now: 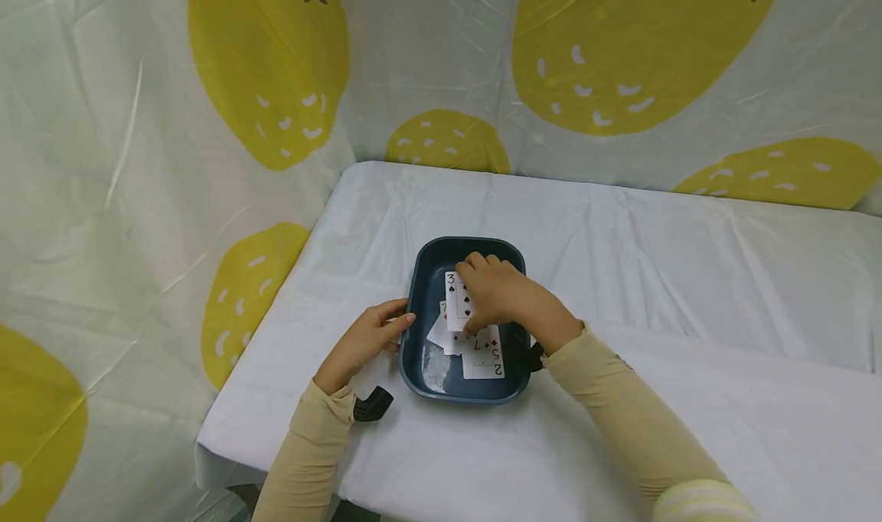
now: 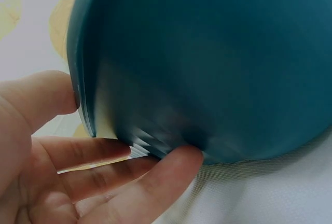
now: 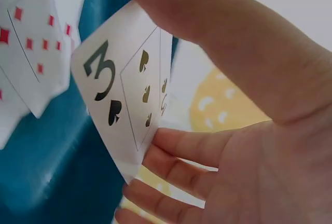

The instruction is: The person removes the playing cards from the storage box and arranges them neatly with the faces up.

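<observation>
Centre frame, my half-curled right hand [image 1: 498,292] pinches the three of spades [image 1: 453,300] — best lightly, unbent — while my left hand [image 1: 365,338] holds the tray [image 1: 429,273].

I'm viewing a smooth, glossy plastic tray [image 1: 448,388] and smooth paper cards [image 1: 457,315]. Creased, matt cloth [image 1: 620,292] is covering the tabletop's edges [image 1: 586,191].

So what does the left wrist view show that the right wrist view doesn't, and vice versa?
Left wrist only: the left hand, its thumb at the rim of the blue tray. Right wrist only: the right hand gripping the three of spades, with diamond cards off to one side. Both show part of the tray and the yellow-printed cloth behind.
</observation>
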### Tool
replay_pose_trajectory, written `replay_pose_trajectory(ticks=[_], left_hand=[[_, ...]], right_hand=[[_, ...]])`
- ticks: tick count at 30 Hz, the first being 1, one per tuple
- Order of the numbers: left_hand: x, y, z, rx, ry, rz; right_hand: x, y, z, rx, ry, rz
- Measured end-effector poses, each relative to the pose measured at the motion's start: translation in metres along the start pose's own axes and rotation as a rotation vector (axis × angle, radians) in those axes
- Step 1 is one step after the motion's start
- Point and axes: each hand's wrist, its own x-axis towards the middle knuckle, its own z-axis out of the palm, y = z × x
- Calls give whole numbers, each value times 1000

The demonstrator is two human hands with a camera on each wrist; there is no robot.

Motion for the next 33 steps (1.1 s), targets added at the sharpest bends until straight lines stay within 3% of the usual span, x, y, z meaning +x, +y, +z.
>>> replay_pose_trajectory(ticks=[9,17,24,33], left_hand=[[1,-1,2,5,6,-11],[0,0,2,21,16,-18],[0,3,0,36,13,-44],[-13,31,3,64,0,-58]], right_hand=[[-28,29,-16,176,79,50],[-60,64,-21,193,101,145],[-86,103,-6,240,79,230],[-105,131,26,245,13,299]])
